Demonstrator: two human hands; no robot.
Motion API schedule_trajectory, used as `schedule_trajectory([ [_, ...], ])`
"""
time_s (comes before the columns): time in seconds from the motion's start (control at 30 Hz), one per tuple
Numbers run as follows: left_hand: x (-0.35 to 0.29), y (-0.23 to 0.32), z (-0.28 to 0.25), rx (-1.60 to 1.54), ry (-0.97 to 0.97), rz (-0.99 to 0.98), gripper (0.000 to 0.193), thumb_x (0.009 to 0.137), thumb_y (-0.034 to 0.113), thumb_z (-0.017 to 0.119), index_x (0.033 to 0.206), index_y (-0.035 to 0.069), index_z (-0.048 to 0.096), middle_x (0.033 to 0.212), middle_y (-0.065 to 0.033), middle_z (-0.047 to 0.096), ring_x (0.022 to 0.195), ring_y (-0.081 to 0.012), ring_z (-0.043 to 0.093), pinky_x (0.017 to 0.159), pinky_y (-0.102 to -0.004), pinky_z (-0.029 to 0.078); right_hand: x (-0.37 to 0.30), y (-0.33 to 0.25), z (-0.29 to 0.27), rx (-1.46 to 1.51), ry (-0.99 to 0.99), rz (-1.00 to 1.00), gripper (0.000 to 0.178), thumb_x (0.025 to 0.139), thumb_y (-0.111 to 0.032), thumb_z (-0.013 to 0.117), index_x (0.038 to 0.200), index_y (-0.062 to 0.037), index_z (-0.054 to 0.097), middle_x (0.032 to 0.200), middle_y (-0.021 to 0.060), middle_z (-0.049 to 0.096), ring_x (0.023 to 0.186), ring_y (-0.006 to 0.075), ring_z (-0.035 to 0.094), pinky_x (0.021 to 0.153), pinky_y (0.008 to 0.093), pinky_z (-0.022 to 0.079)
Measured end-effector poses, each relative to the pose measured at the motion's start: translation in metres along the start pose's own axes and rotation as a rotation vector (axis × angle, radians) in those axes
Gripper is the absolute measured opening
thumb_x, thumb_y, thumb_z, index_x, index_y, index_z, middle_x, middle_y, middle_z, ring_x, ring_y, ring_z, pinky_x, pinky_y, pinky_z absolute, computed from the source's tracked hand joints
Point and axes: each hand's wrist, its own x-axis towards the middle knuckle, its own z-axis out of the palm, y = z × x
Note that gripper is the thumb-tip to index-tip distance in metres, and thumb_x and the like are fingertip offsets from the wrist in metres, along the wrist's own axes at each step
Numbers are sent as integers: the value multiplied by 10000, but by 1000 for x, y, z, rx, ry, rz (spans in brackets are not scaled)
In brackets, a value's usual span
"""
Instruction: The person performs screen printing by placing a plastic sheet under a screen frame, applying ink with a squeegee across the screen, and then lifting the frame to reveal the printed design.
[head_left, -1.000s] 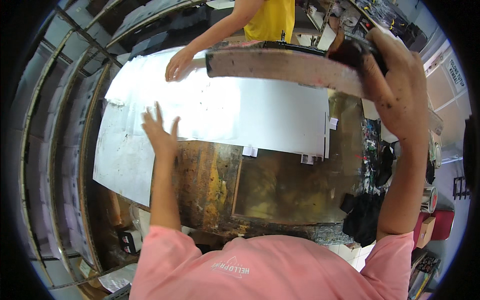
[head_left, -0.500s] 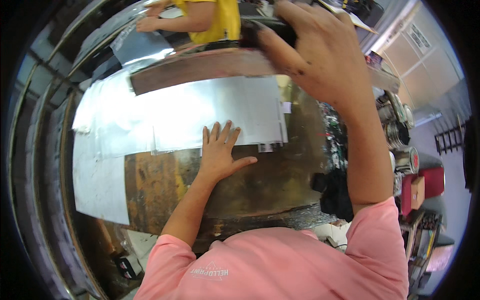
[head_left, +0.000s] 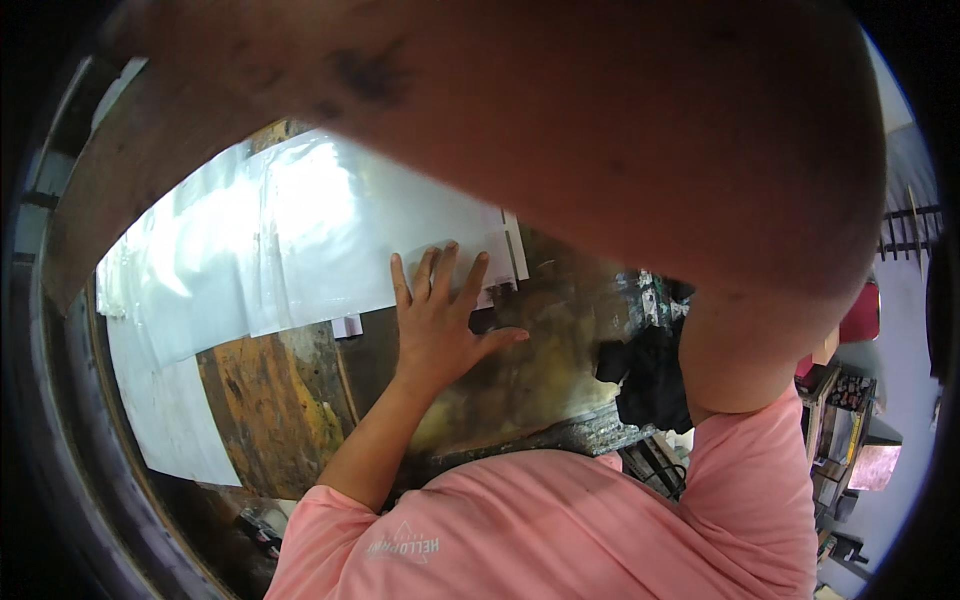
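My left hand [head_left: 437, 325] lies flat with its fingers spread, fingertips on the near edge of a glossy translucent sheet [head_left: 370, 235] and palm over the stained tabletop. My right arm [head_left: 620, 150] crosses the upper part of the view, very close and dark. Ink-like stains mark the part of my right hand [head_left: 365, 75] that shows; its fingers are hidden or out of frame. A long, flat wooden board [head_left: 110, 190] runs from it down the left side, raised above the sheets. More pale sheets [head_left: 165, 410] overlap at the left of the table.
The wooden tabletop [head_left: 280, 410] is brown and paint-stained. A black cloth [head_left: 650, 380] lies at its right edge. Metal-like rails [head_left: 75, 430] curve along the left. At the far right stand a shelf [head_left: 835, 430] with small items and a red object [head_left: 860, 312].
My right arm has swung left and closer, taking the board to the left side. It now blocks the far side and the person in yellow. My left hand stays flat on the sheet.
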Motion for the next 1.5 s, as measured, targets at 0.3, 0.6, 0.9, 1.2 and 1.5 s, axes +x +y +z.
schedule_trajectory([
  [0.3,3,8,-42,-49,382,18,840,748,558,915,1399,95,654,1364,-146,648,1278,-324,613,1191,-591,393,5,4,-3,-105,-60,-107,464,991,-491,579,1018,-36,668,879,165,654,882,365,649,876,502,449],
  [0.6,-77,-6,-179,-789,401,-474,871,697,185,1007,1429,-36,589,1233,-132,744,1120,-201,714,1010,-355,567,-108,-16,63,64,-348,-41,395,857,-144,761,1160,-40,532,1071,137,602,1022,348,607,874,522,402],
  [0.9,-126,-49,-97,132,271,-458,956,483,609,978,1237,70,743,1003,-59,507,1030,-294,503,977,-463,345,-198,-51,129,44,-556,43,293,814,-38,688,1064,-90,546,994,81,544,1013,287,589,974,580,387],
  [1.2,-139,-54,-98,100,213,-483,1140,470,675,946,1388,45,696,1017,-58,506,1036,-291,481,1000,-458,340,-97,30,244,-67,-349,50,213,902,-55,635,1104,-89,577,1075,84,616,1105,293,627,1003,595,389],
  [1.5,-135,-55,-99,77,343,-422,1229,433,691,959,1463,80,681,1012,-34,600,988,-253,513,957,-443,358,-25,111,293,-52,-416,-9,536,822,-150,820,1231,-81,481,1178,104,602,1175,332,609,965,596,389],
])
